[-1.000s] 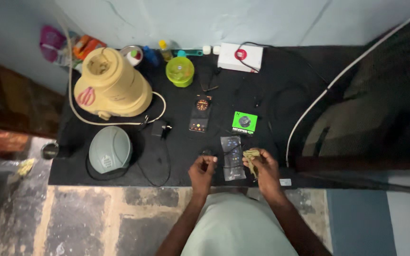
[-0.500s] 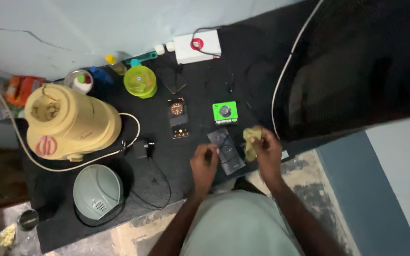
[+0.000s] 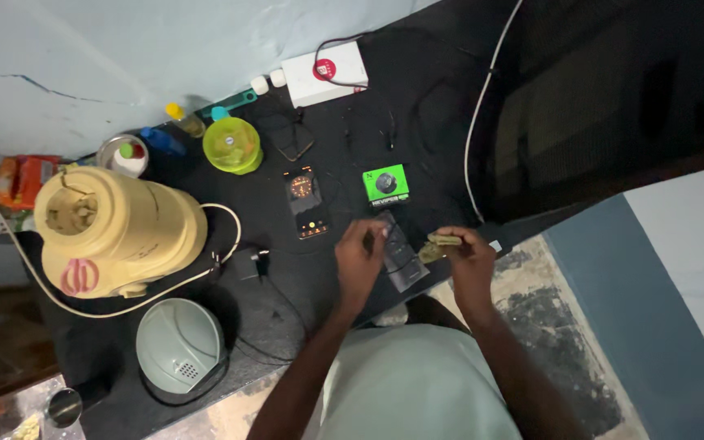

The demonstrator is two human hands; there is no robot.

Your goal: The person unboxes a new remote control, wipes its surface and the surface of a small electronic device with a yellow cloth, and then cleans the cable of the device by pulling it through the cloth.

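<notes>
Hidden or unclear from my view:
- Small yellowish item (image 3: pixel 442 243) in right hand (image 3: pixel 470 261): mostly covered by fingers, kind unreadable.
- Clear packet (image 3: pixel 401 254): near end under left hand (image 3: pixel 360 259), contents too dim.
- Orange packet (image 3: pixel 22 178): cut by left edge.
- Metal cup (image 3: pixel 65 406): dark, partly shadowed.
- Phone (image 3: pixel 306 204) screen: too small to read.

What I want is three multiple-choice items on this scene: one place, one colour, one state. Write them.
1. The white box lies: A) at the counter's far edge; B) at its near edge; C) off it, below.
2. The small square box mid-counter is: A) red; B) green; C) blue.
3. The right hand: A) is empty; B) lies flat, palm up; C) holds a yellowish wad.
A, it sits farthest from the person; B, its top is bright green; C, fingers close round the wad.
</notes>
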